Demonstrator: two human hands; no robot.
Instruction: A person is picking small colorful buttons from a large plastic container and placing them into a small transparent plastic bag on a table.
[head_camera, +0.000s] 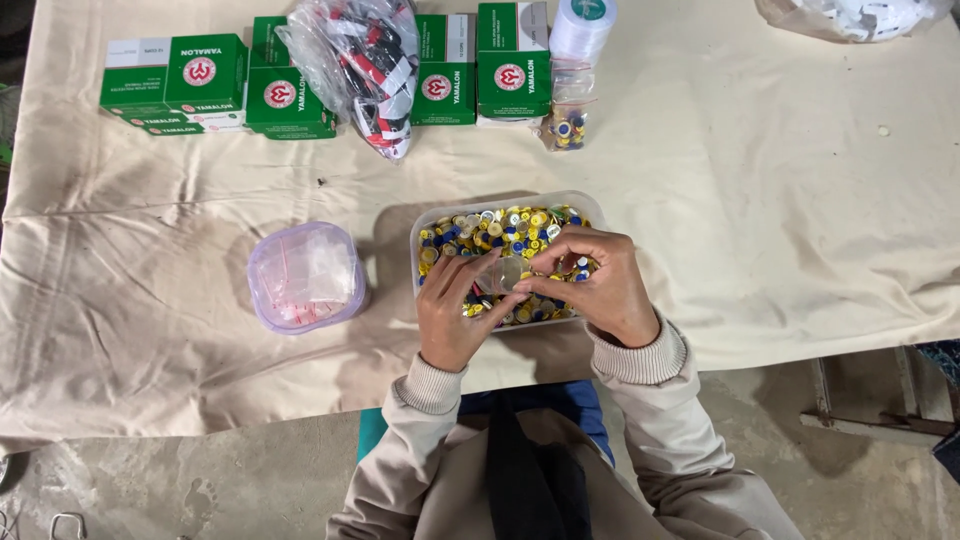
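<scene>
A clear rectangular tub full of small yellow, blue and white buttons sits on the cloth-covered table in front of me. Both hands hover over its near half. My left hand and my right hand together pinch a small clear plastic bag between their fingertips, held just above the buttons. What is inside the bag is too small to tell.
A round clear container of small plastic bags stands left of the tub. Several green-and-white boxes, a bag of red, white and black pieces, a white roll and a small bag of buttons line the far edge.
</scene>
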